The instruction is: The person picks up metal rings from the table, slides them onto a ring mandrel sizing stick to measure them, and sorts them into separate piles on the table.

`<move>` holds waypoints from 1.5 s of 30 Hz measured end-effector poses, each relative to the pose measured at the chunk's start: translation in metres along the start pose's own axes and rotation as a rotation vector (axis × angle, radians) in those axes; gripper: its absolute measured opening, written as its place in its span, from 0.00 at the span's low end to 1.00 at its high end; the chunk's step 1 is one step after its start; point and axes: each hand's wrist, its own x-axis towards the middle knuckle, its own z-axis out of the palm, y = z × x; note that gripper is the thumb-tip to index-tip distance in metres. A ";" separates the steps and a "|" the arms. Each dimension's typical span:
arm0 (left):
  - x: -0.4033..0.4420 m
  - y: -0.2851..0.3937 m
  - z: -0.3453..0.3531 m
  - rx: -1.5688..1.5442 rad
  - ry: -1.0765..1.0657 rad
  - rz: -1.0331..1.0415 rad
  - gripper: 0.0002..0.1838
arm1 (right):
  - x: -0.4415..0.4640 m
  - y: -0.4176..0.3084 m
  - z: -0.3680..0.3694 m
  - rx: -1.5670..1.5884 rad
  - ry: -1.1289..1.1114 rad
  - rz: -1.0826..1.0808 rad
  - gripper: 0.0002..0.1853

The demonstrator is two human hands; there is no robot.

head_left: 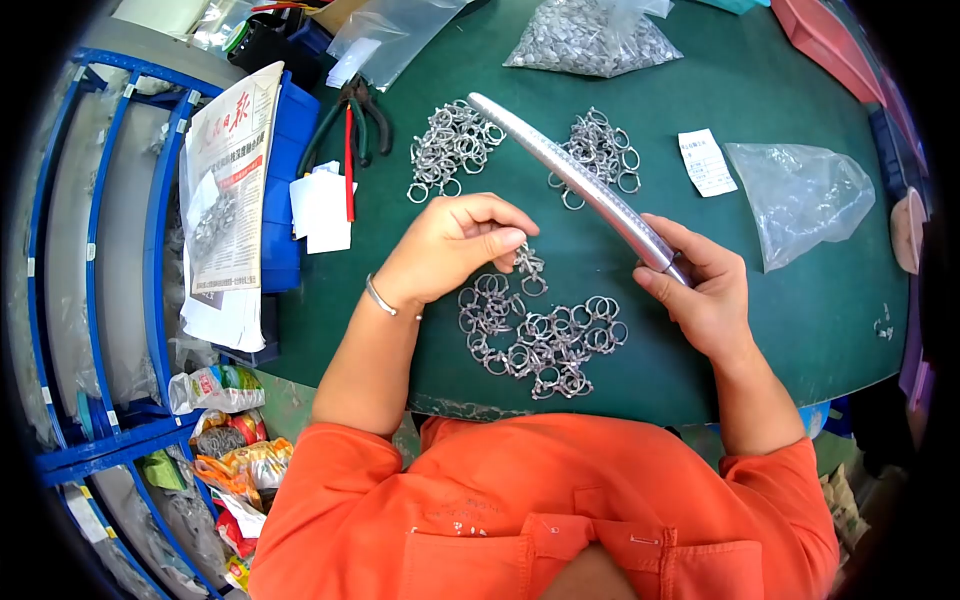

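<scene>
My right hand [705,285] grips the handle end of a silver ring mandrel [580,178], which slants up and to the left over the table. Fingers of my left hand [465,240] are pinched together on a few metal rings [530,268], partly hidden by the fingertips. Below that hand lies a large spread of rings [545,340]. Two more ring piles rest farther off, one at the left [453,150] and another [600,150] partly behind the mandrel.
Cutting pliers [352,115] and a red pen-like stick [349,165] lie left, near a newspaper [235,170] and blue bin [290,190]. A bag of small metal pieces [592,38] sits at the back. A paper slip [706,163] and clear bag [800,195] lie right.
</scene>
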 end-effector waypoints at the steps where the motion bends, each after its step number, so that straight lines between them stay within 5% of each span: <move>1: 0.000 -0.001 -0.003 -0.001 0.002 0.000 0.07 | 0.000 0.004 0.000 -0.013 -0.002 -0.034 0.23; 8: -0.007 0.001 -0.017 0.077 -0.140 -0.134 0.05 | 0.001 0.011 0.000 -0.079 -0.003 -0.108 0.24; 12: -0.005 -0.001 -0.023 -0.105 -0.018 0.160 0.04 | 0.002 0.010 0.001 -0.074 0.018 -0.121 0.24; 17: 0.003 -0.015 -0.040 -0.695 0.095 0.317 0.05 | 0.004 0.011 0.000 -0.230 -0.001 -0.326 0.24; 21: 0.009 -0.020 -0.043 -0.798 0.117 0.440 0.06 | 0.003 0.005 0.001 -0.333 -0.031 -0.407 0.24; 26: 0.010 -0.016 -0.032 -0.764 0.211 0.425 0.17 | 0.002 0.002 0.002 -0.435 -0.064 -0.484 0.23; 29: 0.009 -0.016 -0.007 -0.358 0.199 0.383 0.33 | 0.003 0.003 0.002 -0.437 -0.071 -0.521 0.24; 40: 0.008 -0.011 0.013 -0.381 -0.066 0.431 0.28 | 0.002 0.003 0.002 -0.455 -0.075 -0.589 0.24; 45: 0.007 -0.014 0.012 -0.268 -0.012 0.390 0.20 | 0.001 0.003 0.001 -0.465 -0.090 -0.551 0.24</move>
